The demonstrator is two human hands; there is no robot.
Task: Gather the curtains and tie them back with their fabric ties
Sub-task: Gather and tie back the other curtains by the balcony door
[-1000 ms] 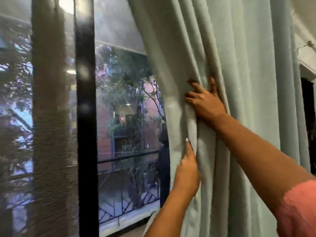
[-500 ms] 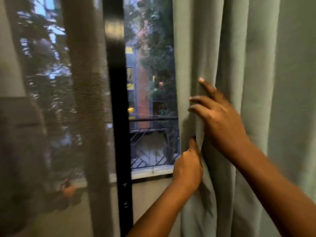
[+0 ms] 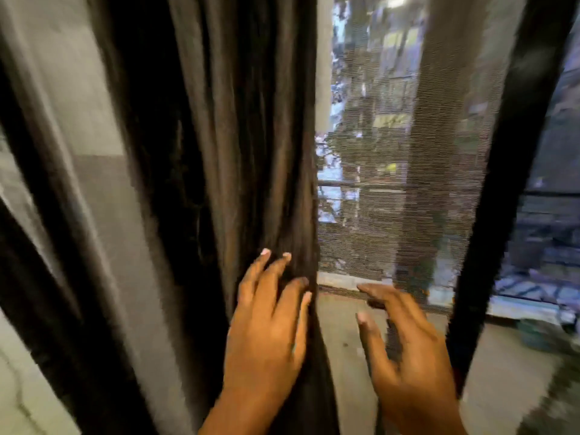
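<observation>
A dark brown sheer curtain [image 3: 219, 136] hangs in bunched folds left of centre. My left hand [image 3: 266, 328] lies flat against its right edge, fingers spread and straight. My right hand [image 3: 405, 350] hovers to the right, in front of the stretched sheer mesh [image 3: 408, 199], fingers loosely bent and holding nothing. No fabric tie is in view. The picture is blurred by motion.
A black window frame post [image 3: 508, 183] runs down on the right. Behind the mesh are the window sill [image 3: 345, 282] and a balcony railing. A grey wall [image 3: 78, 105] stands at the left behind the curtain folds.
The view has swung left, from the pale green curtain to the dark sheer one. Both hands have let go of the green curtain; the left now touches the dark folds.
</observation>
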